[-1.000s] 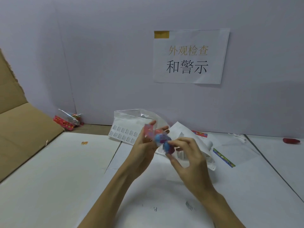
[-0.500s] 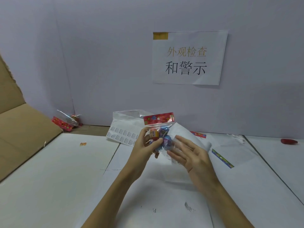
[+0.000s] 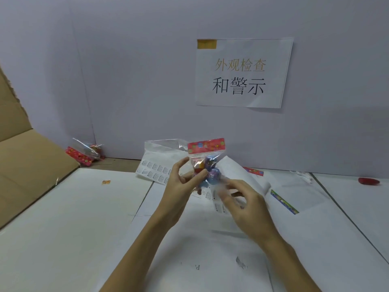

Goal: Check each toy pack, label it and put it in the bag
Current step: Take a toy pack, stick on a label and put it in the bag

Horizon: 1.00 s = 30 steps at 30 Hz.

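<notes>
A worktop [image 3: 63, 228] covered in white paper sheets fills the lower view. At ten o'clock a toy pack with a red header [image 3: 82, 155] lies against the back wall, beside a brown cardboard flap [image 3: 27, 165]. A small orange scrap [image 3: 106, 181] sits nearer centre. At twelve o'clock lie a clear bag [image 3: 162, 148] and a sheet of small labels [image 3: 153, 172]. At two o'clock rest a colourful strip [image 3: 284, 202] and a red object [image 3: 368, 181]

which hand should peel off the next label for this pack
Right, most likely. The left hand grips the toy pack upright, so it is busy. The right hand holds nothing I can make out and hovers directly over the label sheet below the pack.
</notes>
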Tool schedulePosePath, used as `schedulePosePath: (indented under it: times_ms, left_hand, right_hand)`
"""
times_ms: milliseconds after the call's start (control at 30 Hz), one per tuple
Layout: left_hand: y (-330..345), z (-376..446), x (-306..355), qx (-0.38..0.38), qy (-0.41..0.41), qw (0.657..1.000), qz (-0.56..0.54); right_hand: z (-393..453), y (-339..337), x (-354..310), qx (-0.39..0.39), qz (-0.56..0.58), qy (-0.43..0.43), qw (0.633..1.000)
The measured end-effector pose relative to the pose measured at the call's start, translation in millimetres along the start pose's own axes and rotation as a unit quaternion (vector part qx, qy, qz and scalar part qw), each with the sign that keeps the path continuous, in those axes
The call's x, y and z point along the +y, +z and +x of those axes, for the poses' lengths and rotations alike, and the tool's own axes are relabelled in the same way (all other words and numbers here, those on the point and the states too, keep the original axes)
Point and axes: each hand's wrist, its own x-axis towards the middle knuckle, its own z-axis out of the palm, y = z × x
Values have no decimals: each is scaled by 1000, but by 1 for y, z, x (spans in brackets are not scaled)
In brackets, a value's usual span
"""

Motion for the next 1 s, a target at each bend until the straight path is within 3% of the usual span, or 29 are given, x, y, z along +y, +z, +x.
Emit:
schedulePosePath:
  times_ms: [133,267,433,533,667,833,933,1000]
  left_hand:
    - [10,-5,-5,-2,106,992,68]
    - [8,-3,-7,50,194,958,205]
    - [8,-5,-3,26,92,990,100]
    - [4,-4,-2,49,70,991,105]
    - [-2,1,-3,79,39,995,36]
    - [-6,3,-5,210,86,967,119]
    - [-8,4,-10,200,162,947,192]
    - [-5,4,-15,179,224,916,280]
  right_hand:
    - [-4,11,-6,41,-8,-47,998]
    - [-7,11,-6,13,-30,-77,996]
    - [-7,14,-6,-22,-74,-118,990]
    - [-6,11,-6,-39,-102,-143,984]
    - [-2,7,-4,-33,-44,-121,991]
    - [0,0,5,-14,-10,-2,1000]
    - [-1,3,7,-21,-37,-12,999]
    - [-1,6,8,-15,-49,-23,998]
